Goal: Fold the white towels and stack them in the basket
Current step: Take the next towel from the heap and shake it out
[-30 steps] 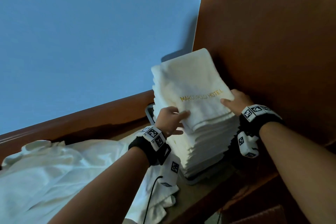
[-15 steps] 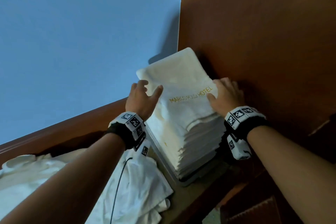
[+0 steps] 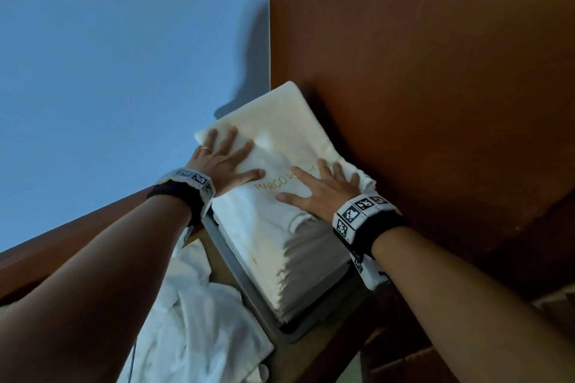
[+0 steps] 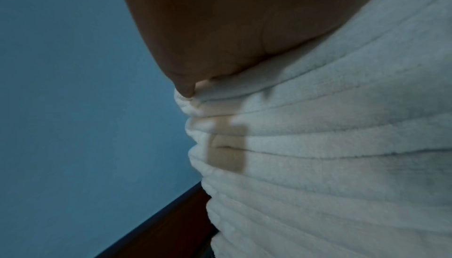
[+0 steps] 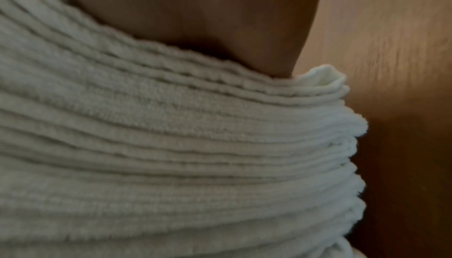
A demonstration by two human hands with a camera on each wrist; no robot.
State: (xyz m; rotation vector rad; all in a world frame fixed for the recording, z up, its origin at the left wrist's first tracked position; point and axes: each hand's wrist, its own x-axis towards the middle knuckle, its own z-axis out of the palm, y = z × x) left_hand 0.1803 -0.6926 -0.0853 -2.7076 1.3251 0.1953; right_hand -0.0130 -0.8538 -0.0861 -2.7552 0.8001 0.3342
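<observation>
Blue wall (image 3: 124,71) behind; both flat hands, left hand (image 3: 222,162) and right hand (image 3: 320,193), press the top towel (image 3: 280,134) on the stack in the basket (image 3: 249,286).

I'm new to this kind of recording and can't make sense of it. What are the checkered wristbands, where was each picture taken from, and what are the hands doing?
No machine here: a person works with bare hands. The checkered bands are worn on each wrist and carry small cameras. The wide picture comes from a head camera looking down; the other two look along each palm from the wrists, so you see skin and towel edges close up.

The left hand and right hand lie flat, fingers spread, pressing the top folded towel of a tall stack standing in a grey basket. Neither has a grip on anything. Unfolded white towels lie beside the basket. A brown wooden panel stands at the right.
</observation>
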